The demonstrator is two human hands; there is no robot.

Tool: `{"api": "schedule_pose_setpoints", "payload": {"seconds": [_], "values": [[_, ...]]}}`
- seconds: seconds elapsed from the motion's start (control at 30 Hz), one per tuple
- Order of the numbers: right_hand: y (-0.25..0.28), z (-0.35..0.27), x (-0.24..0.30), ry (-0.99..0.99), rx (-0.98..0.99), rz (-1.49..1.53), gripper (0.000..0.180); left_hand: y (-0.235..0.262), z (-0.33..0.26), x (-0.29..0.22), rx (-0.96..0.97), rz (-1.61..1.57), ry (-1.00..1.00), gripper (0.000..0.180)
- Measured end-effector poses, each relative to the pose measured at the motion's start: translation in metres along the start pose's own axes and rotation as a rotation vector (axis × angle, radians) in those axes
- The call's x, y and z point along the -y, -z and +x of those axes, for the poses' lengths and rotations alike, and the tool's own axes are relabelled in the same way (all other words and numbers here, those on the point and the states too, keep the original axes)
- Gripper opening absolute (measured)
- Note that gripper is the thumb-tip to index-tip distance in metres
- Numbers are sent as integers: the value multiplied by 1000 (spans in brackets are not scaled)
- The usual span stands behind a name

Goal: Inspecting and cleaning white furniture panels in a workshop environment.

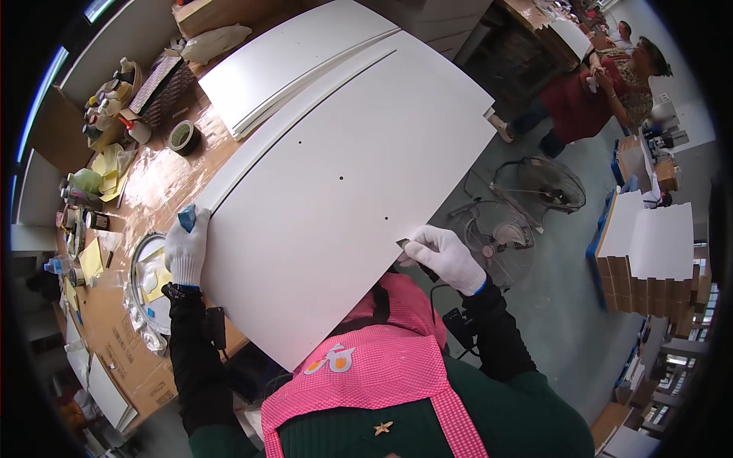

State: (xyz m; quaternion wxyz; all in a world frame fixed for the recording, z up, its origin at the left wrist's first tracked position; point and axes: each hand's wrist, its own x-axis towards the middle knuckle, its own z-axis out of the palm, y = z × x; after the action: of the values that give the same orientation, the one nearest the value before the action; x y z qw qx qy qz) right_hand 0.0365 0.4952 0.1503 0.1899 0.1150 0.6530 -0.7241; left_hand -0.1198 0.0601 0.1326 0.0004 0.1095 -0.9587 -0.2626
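Note:
A large white panel [328, 252] with a few small dark holes lies before me, its near corner close to my pink checked apron. My left hand [185, 252], in a white glove, is at the panel's left edge, closed on a small blue block [187, 217]. At the near right edge, my gloved right hand [447, 258] pinches a small dark flat piece [402, 243] between thumb and fingers. What kind of piece it is cannot be made out. More white panels [290, 57] lie beyond, on the brown-covered table.
On the table [114, 313] stand a roll of tape [184, 138], several bottles [114, 99] and a round tray [137, 263] with yellow paper. Floor fans [538, 183] stand to the right. Farther off are a person in a red apron [576, 107] and stacked panels [649, 267].

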Motion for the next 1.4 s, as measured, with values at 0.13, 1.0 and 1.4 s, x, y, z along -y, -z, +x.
{"api": "schedule_pose_setpoints", "payload": {"seconds": [0.13,1.0,1.4], "values": [[-10,16,4,13,-41,-36,23,0,-3,23,1,-28,70,50],[39,-10,1,32,-119,-41,26,-17,-179,7,-184,-380,323,30],[237,-55,-65,-185,-169,287,19,-50,-308,-157,314,-488,399,57]]}}
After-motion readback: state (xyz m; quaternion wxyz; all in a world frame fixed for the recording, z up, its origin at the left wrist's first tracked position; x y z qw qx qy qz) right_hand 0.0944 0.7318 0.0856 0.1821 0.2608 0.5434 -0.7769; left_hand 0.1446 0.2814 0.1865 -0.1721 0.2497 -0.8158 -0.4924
